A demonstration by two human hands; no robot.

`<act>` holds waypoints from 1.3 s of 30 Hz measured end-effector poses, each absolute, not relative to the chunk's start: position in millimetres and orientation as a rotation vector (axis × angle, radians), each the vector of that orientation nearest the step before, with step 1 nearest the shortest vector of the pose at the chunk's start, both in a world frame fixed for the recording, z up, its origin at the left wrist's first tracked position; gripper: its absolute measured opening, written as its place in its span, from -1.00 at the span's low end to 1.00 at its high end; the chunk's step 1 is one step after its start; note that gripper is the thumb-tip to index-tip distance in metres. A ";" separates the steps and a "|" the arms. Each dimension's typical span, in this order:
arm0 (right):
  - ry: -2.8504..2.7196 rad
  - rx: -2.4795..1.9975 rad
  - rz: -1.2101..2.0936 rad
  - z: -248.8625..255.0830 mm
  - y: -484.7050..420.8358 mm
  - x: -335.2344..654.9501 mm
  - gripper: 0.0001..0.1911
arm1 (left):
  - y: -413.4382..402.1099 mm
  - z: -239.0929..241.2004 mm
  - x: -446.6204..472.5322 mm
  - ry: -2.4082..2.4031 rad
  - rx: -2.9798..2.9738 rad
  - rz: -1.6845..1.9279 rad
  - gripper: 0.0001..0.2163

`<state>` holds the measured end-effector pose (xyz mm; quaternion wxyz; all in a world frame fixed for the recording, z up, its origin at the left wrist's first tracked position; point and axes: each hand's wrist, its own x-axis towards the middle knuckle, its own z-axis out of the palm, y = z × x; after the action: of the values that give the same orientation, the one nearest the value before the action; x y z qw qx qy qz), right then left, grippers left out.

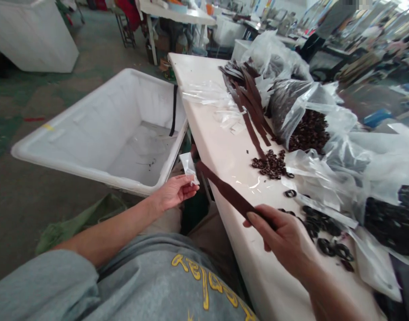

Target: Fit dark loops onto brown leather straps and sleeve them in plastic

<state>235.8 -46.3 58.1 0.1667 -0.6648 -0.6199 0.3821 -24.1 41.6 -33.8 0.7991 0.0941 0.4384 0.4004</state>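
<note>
Hands (281, 232) hold brown strip (233, 196), white scrap (188, 165); yellow lettering (205, 290) is unclear.

Left forearm (120, 229): bare, extended forward and inward. Left hand (175, 192): turned inward, fingers (188, 192) curled, tips pinched with the thumb. Right forearm (328, 281): bare, slanting in from lower right. Right hand (284, 234): back showing, closed in a grip, thumb extended forward.

Free ahead-left of the left hand (173, 193), into the deep white plastic bin (104, 104). Passable ahead-left of the right hand (281, 229), over smooth white tabletop (211, 129) beyond the flat brown strip (233, 198). Blocked ahead by small dark-brown rings (269, 165), ahead-right by round black rings (316, 217) and crumpled clear plastic bags (351, 156).
</note>
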 end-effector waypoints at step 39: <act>-1.987 -2.005 0.977 40.2 -106.1 226.2 -0.56 | 26.0 -53.2 2.7 0.845 0.144 1.115 -0.77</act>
<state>226.2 -106.1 40.2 0.0774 -0.6693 -0.6632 0.3260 2.7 26.0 -53.2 0.7629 0.0662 0.3884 0.5125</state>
